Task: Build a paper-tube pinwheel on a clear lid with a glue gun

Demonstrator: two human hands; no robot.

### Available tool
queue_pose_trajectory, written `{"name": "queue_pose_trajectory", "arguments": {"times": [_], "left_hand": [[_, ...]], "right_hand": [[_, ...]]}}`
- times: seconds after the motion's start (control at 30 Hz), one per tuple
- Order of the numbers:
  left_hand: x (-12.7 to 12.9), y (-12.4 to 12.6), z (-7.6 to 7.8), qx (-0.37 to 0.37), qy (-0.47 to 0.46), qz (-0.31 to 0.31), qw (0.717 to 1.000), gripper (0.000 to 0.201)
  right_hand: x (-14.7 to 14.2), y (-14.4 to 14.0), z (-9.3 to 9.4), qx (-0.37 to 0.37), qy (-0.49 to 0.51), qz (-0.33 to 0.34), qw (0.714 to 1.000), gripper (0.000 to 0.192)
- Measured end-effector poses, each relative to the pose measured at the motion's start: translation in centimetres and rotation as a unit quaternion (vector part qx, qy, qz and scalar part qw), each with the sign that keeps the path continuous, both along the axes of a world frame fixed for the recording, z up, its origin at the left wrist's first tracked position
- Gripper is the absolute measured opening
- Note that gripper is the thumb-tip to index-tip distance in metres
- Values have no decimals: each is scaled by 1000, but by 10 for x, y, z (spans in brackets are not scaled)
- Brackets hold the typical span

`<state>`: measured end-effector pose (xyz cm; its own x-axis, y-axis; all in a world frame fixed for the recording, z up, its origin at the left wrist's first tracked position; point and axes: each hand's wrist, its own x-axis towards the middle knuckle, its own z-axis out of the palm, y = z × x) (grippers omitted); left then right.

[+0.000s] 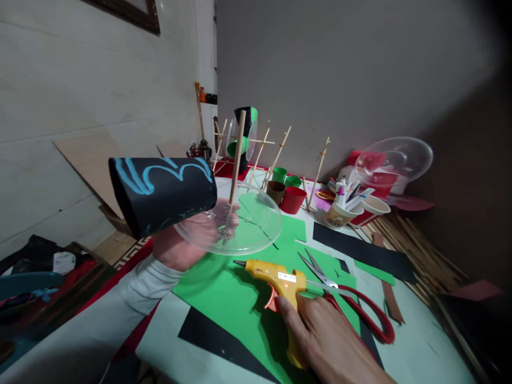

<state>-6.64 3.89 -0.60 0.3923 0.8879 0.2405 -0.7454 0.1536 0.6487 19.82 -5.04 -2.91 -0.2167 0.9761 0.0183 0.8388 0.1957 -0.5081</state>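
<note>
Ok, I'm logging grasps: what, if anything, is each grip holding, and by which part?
The right grip holds the glue gun by its handle. The left grip seems to support the clear disc from underneath, near the stick; exact contact can't be told.

Extends the left arm (120, 309) from lower left, left grip (192, 238) curled at centre-left; clenches right grip (320, 328) at lower right, thumb (295, 319) forward.

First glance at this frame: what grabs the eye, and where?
The yellow glue gun, in the right hand over green paper. Up and left, a black tube with blue wavy lines, beside a clear disc in the left hand. Right of the gun, open red-handled scissors.
</note>
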Motion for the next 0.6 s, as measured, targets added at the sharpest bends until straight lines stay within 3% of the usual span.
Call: {"name": "queue_pose_trajectory", "arguments": {"times": [0.2,0.37,0.5,0.6], "left_hand": [[4,-1,2,-16,8,16,1000,59],[10,-2,8,-33,33,30,998,53],[11,-3,10,-43,37,38,998,55],[12,-3,9,-51,37,36,997,50]], "right_hand": [[-4,2,1,-16,-198,78,977,55],[7,-3,-5,189,-272,122,935,58],[13,-10,20,287,-230,134,920,49],[2,-8,60,304,-49,137,942,25]]}}
